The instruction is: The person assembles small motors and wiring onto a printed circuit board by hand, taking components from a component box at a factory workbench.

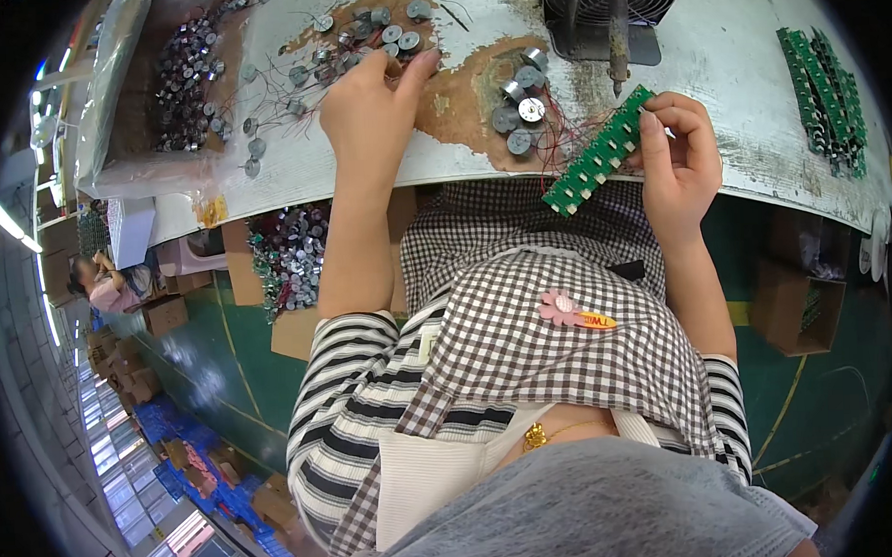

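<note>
My right hand [680, 162] pinches the upper end of a long green circuit board [599, 153], tilted over the table's near edge. Small pale parts sit in a row along it. Thin red wires run between the board and a cluster of small round metal motors [530, 110] beside it. My left hand [373, 114] reaches over a loose pile of similar motors [391, 33] with wires. Its thumb and forefinger are apart, though some fingertips are partly hidden. Just above the board, a soldering iron [618, 52] points down.
A black fan unit [643, 2] stands behind the iron. More green boards [821, 98] lie stacked at the right. A plastic-lined box of motors [188, 76] is at the left, another heap [293, 249] below the table edge. One person [117, 285] sits far left.
</note>
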`<state>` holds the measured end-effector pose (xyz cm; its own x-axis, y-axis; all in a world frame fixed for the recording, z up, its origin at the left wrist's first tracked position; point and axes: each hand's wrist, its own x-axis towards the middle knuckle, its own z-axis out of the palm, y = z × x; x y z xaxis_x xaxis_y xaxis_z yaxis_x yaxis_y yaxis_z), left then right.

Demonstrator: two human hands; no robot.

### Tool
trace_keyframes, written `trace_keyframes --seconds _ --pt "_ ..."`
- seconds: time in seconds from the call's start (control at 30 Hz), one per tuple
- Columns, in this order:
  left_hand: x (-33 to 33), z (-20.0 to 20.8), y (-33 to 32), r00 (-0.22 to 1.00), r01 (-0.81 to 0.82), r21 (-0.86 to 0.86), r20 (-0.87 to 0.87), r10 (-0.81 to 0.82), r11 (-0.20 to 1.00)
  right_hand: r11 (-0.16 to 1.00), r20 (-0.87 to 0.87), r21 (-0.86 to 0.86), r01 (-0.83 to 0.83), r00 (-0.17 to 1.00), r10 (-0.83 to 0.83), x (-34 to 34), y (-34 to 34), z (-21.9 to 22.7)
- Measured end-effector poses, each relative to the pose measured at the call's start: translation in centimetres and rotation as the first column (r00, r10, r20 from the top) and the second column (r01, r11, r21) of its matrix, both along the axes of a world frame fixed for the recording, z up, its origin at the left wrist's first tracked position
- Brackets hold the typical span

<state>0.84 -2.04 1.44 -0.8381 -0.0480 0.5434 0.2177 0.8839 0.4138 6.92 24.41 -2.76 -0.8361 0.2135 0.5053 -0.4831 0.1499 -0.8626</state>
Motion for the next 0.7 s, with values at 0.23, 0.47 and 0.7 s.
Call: trace_keyframes --seconds 0.23,0.47,0.7 --pt "-1.9 -2.5 0.8 0.992 -0.004 -0.277 0.123 0.040 0.961 0.999 -0.020 0.034 0.032 0.999 -0.031 -0.1 -0.2 0.1" --pt "0.4 -1.1 1.6 0.968 0.197 -0.019 0.164 -0.191 0.980 0.985 -0.081 0.135 0.107 0.992 -0.096 0.0 0.1 0.0" --pt "0.5 -4.1 0.8 0.933 0.349 -0.080 -0.063 -0.354 0.934 0.994 -0.011 -0.100 -0.032 0.999 0.031 -0.1 0.1 0.1"
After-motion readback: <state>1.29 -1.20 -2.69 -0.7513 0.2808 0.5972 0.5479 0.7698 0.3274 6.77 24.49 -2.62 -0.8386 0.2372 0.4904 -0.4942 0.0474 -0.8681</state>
